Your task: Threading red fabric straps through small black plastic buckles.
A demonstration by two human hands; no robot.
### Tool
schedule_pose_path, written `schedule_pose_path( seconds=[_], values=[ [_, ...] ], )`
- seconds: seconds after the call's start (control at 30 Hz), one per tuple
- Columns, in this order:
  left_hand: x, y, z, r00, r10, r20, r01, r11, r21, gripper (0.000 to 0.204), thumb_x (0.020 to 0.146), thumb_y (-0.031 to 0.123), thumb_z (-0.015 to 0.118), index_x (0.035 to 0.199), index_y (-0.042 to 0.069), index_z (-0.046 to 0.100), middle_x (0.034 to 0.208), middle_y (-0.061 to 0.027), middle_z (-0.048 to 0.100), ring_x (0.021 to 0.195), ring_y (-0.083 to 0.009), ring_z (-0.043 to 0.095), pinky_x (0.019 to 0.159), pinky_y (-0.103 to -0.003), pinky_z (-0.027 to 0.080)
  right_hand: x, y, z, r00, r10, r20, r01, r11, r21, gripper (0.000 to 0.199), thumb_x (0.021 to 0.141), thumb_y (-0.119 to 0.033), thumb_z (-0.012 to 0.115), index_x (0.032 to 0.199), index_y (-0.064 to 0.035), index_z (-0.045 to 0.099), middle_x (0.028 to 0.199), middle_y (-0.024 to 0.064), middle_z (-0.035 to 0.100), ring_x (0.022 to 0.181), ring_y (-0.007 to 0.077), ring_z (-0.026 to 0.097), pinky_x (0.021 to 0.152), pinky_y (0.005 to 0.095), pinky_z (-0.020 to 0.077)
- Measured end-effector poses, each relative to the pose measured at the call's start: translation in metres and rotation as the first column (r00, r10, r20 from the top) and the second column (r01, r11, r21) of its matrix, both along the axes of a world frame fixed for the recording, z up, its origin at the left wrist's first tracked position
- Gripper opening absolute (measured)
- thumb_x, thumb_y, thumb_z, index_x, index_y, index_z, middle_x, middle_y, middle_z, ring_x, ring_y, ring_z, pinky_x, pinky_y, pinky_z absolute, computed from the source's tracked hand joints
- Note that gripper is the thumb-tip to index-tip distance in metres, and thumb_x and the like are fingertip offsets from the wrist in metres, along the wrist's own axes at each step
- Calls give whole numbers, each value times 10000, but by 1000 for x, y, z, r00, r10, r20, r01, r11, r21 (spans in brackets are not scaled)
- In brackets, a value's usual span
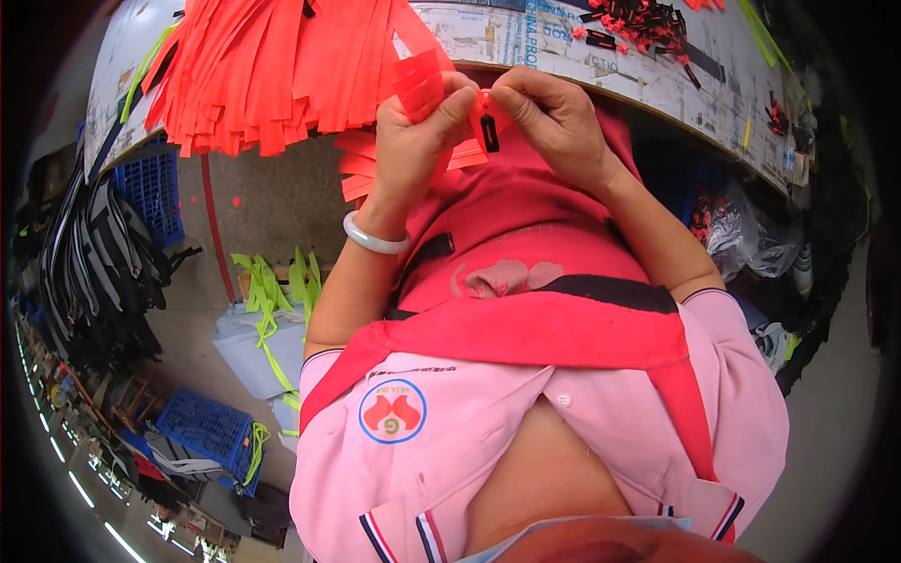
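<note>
My left hand (pixel 424 131), a pale bangle (pixel 375 235) on its wrist, is closed on an orange-red strip (pixel 419 83) whose folded end stands up above the fingers. My right hand (pixel 560 122) pinches with thumb and forefinger at a bit of the same orange-red material. Between the two hands, in front of the red apron (pixel 535 216), hangs a small black slotted piece (pixel 489 133) with a little red at its top. The fingers hide how it joins the strip. More orange-red strip ends (pixel 359 167) show beside my left wrist.
A large bundle of orange-red strips (pixel 272 75) hangs over the near edge of the worktable (pixel 460 33) at left. Several small black-and-red pieces (pixel 638 23) are heaped at the table's far right. Blue crates (pixel 150 192) and dark straps (pixel 89 263) sit at left; a clear plastic bag (pixel 746 230) lies at right below the table.
</note>
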State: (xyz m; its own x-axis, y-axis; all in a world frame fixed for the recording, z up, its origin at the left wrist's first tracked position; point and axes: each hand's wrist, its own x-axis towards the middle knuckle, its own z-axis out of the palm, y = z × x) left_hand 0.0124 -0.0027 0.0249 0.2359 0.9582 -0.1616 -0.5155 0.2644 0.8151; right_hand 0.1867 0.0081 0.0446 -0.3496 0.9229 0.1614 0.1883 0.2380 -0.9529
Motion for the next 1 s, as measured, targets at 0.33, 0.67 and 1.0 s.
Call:
schedule_pose_path(
  seconds=[0.33,0.67,1.0],
  values=[
    [-9,7,0,1000,-5,-11,5,999,33,167,850,75,683,987,-10,642,805,5,610,674,-47,539,579,-191,446,-15,14,0,999,12,51,-13,1000,16,190,931,-156,564,854,12,609,653,27,491,623,81,448,568,238,389],
    [-14,9,-21,985,126,119,-127,992,3,139,867,94,661,954,-14,650,732,-30,621,542,-79,506,496,-205,401,-19,25,-5,998,53,35,-53,998,-22,208,932,-187,570,870,9,605,656,22,477,618,70,435,558,242,381],
    [-15,7,-7,989,127,-71,-118,986,122,73,887,77,628,903,6,636,701,27,571,565,-33,479,497,-178,373,-25,16,-2,990,115,86,-108,991,-74,209,903,-203,614,904,5,597,684,22,477,622,78,406,553,243,367]
  ],
)
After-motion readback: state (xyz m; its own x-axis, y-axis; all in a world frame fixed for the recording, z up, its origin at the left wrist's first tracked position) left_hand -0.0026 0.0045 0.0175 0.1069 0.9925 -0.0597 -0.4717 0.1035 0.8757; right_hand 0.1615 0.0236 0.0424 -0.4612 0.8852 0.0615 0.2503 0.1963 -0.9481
